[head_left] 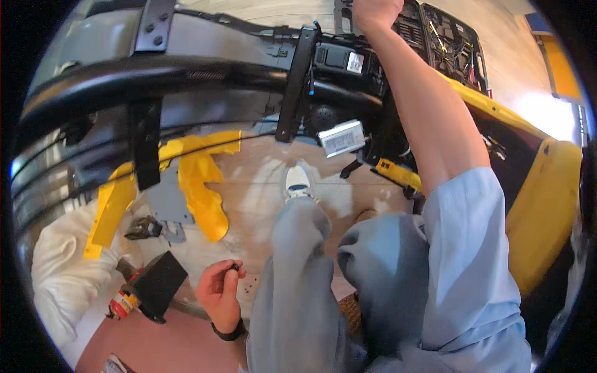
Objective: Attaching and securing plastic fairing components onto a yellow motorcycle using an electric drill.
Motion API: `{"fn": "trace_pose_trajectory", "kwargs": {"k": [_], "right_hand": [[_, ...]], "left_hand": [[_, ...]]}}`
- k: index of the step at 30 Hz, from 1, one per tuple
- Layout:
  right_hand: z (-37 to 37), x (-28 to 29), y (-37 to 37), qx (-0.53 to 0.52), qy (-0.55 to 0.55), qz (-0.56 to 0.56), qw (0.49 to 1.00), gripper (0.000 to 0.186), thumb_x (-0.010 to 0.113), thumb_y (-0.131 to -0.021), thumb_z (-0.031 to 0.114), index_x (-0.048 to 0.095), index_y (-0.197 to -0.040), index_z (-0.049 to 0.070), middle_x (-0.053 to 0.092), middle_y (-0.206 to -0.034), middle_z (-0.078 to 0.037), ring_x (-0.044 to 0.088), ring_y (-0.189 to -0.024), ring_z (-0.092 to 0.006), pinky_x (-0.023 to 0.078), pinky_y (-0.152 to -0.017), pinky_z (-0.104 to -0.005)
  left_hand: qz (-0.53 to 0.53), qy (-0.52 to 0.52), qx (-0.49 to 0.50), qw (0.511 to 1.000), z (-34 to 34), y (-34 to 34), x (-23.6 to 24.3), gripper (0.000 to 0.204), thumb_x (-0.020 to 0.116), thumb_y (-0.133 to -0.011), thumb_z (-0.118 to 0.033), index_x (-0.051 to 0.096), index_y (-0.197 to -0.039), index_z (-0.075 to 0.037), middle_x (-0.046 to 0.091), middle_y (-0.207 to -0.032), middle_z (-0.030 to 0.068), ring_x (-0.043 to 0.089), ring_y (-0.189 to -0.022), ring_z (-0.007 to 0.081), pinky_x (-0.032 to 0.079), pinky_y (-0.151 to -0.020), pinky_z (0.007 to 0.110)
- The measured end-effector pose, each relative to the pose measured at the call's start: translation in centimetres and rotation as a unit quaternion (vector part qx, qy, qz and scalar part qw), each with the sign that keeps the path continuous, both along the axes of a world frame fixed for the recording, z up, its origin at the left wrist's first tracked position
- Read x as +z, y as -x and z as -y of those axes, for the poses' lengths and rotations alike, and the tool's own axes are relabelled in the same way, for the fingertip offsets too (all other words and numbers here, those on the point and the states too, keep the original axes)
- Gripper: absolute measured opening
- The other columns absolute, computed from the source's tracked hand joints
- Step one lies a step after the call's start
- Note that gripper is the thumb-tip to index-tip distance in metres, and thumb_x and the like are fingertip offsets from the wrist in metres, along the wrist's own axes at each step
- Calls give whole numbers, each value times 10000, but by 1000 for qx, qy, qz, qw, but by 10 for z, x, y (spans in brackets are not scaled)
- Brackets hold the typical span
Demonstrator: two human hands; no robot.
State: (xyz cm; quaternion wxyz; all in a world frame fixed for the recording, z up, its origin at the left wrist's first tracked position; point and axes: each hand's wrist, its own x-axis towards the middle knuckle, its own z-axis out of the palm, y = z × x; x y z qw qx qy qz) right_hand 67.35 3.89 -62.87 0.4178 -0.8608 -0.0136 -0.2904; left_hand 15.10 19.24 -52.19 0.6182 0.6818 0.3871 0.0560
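Low and left of centre, my left hand (219,292) holds a small dark piece (234,267) pinched between thumb and fingers; its kind is too small to tell. Several tiny dark bits (250,286) lie on the floor just right of that hand. My right arm stretches far forward, with my right hand (377,13) at the top edge of the view. It is over an open black tool case (407,31), and its fingers are cut off by the frame, so their grip is hidden.
A black tube frame (242,73) spans the far side, with a silver box (342,139) hanging below. Yellow panels (202,193) lie left; a long yellow panel (544,211) stands right. A black box (163,280) and a red-and-yellow can (122,304) sit lower left.
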Motion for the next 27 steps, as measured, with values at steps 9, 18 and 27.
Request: {"fn": "trace_pose_trajectory", "kwargs": {"k": [9, 18, 27], "right_hand": [[-50, 86, 204, 187, -249, -87, 946, 250, 789, -825, 240, 740, -911, 11, 716, -732, -127, 665, -642, -191, 522, -633, -320], [-23, 216, 363, 591, -190, -54, 782, 278, 746, -829, 95, 677, -1096, 63, 725, -941, -126, 721, -834, -228, 568, -705, -338], [81, 309, 465, 688, -211, 4, 694, 242, 834, -749, -3, 686, -939, 16, 731, -943, -104, 690, -780, -192, 543, -671, -297]], "left_hand": [[174, 69, 95, 978, 14, 80, 61, 206, 553, -1011, -95, 544, -1194, -3, 626, -1006, 158, 572, -849, 204, 488, -766, 337], [347, 145, 86, 923, 48, 98, 151, 217, 587, -1023, -189, 541, -1194, -64, 639, -974, 147, 560, -787, 197, 461, -683, 319], [376, 91, 62, 920, 129, 106, 217, 299, 715, -941, -170, 585, -1134, 18, 677, -925, 113, 652, -778, 198, 540, -667, 317]]}}
